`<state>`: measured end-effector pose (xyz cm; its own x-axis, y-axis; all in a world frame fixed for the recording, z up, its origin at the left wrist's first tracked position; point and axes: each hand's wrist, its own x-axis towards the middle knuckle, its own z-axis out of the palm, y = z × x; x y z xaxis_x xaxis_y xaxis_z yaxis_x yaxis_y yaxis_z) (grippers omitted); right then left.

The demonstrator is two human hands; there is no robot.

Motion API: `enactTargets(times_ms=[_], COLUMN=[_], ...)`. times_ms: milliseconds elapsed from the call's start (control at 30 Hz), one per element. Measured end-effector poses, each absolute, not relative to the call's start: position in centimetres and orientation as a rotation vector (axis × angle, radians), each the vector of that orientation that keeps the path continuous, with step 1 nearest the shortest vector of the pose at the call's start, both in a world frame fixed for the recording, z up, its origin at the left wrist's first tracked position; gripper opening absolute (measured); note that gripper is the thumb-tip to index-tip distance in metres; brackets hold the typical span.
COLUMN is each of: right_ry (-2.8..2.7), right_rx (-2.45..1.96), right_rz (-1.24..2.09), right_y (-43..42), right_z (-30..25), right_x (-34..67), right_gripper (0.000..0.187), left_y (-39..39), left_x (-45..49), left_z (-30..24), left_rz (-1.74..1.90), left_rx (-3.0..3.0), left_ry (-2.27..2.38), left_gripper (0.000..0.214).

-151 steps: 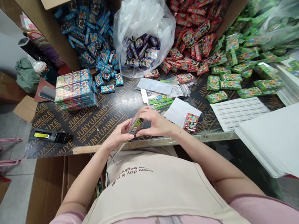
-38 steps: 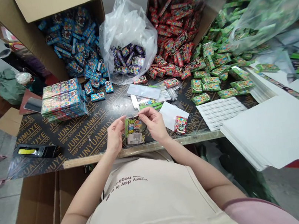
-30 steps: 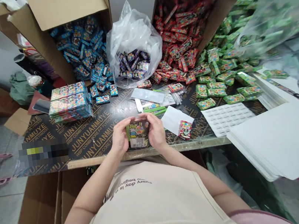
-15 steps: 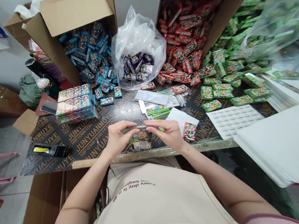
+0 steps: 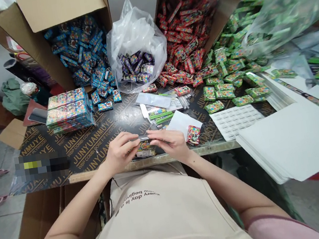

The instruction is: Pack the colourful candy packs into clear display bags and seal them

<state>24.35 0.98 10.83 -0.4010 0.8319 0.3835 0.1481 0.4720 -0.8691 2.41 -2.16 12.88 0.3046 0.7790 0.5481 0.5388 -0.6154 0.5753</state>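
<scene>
Near the table's front edge, a small packet with a colourful print and a clear plastic top edge (image 5: 146,150) stands between my hands. My left hand (image 5: 122,151) pinches the left end of that top edge, thumb below the fingers. At the other end, my right hand (image 5: 171,141) grips it with fingers laid along the edge and the thumb beneath. The fingers cover part of the packet. Just right of my right hand, a small red box (image 5: 193,134) rests on a white sheet (image 5: 179,122).
A stack of wrapped blue boxes (image 5: 68,111) stands left. Behind are a carton of blue boxes (image 5: 79,47), a plastic bag of purple ones (image 5: 135,39) and heaped red boxes (image 5: 186,39). Green boxes (image 5: 228,77), a label sheet (image 5: 236,121) and white boards (image 5: 296,135) lie right.
The whole view has shifted, so things on the table appear further left. My fingers have straightened somewhat along the packet's top edge, and both hands stay at it.
</scene>
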Motion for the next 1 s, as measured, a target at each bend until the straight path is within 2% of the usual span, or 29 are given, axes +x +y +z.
enactTargets(times_ms=[133,267,367,433,533,633,700,767,900,1000], right_ry=[-1.857,-1.809,-1.76,-1.739,-1.842,-2.208,-2.408,-2.496,-2.524,-2.528], right_rx=[-0.821,-0.814,-0.777,-0.759,-0.799,-0.986,-1.068,-1.104,-1.089,-0.728], right_rz=[0.863,0.81,0.873,0.962,0.998,0.87,0.796,0.746,0.763,0.997], right_y=[0.3,0.8,3.2,6.0,11.0,15.8,18.1,19.4,19.3,16.9], right_z=[8.4,9.4,11.4,11.5,8.8,4.8,3.1,2.6,3.3,4.2], right_x=[25.0,24.0,21.6,19.2,14.5,9.8,7.1,5.1,3.9,6.2], right_gripper=[0.024,0.025,0.022,0.028,0.049,0.068,0.072,0.068,0.054,0.057], left_y=[-1.9,-0.8,0.1,0.3,-0.7,-3.0,-4.6,-5.7,-5.3,-3.7], left_x=[2.4,2.7,1.7,0.1,-3.4,-7.1,-9.0,-10.0,-10.0,-9.1], left_z=[12.1,13.5,14.7,14.3,11.1,6.5,4.1,2.9,3.8,5.3], left_rz=[1.176,1.124,1.267,1.459,1.621,1.442,1.338,1.292,1.416,1.514], left_rx=[2.313,2.237,2.056,1.822,1.357,1.018,0.934,1.005,0.86,0.575], left_ry=[1.166,1.207,1.361,1.539,1.847,2.106,2.203,2.311,2.106,1.726], left_gripper=[0.011,0.014,0.013,0.01,0.016,0.019,0.027,0.036,0.042,0.051])
